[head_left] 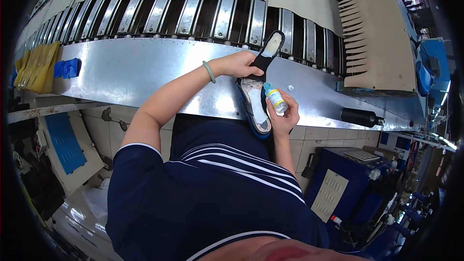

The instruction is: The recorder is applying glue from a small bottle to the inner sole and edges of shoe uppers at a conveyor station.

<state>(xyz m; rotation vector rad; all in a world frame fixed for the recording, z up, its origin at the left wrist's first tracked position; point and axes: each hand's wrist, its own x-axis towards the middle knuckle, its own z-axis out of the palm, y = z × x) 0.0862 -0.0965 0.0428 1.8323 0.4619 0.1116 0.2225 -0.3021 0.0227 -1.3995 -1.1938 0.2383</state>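
My left hand point(245, 65) is closed round the narrow middle of a black shoe point(257, 104), held at a slant over the near edge of the metal ledge. Pale beige and whitish patches show on the face of the shoe turned up to me, and its rim is dark. In my right hand point(287, 112) is a small clear bottle point(276, 100) with a yellow and white label and a blue-green nozzle. That nozzle points up and left, close beside the shoe's right edge; whether it touches cannot be told. A small white cap point(290, 87) lies on the ledge just right of the bottle.
Beyond the shiny metal ledge point(140, 77) runs a conveyor of metal slats point(191, 12) with cream cloth. A brown fringed cover point(382, 34) stands at right. A black cylinder point(360, 117) lies nearby. Yellow plastic point(38, 70) and a blue piece point(67, 68) sit at far left.
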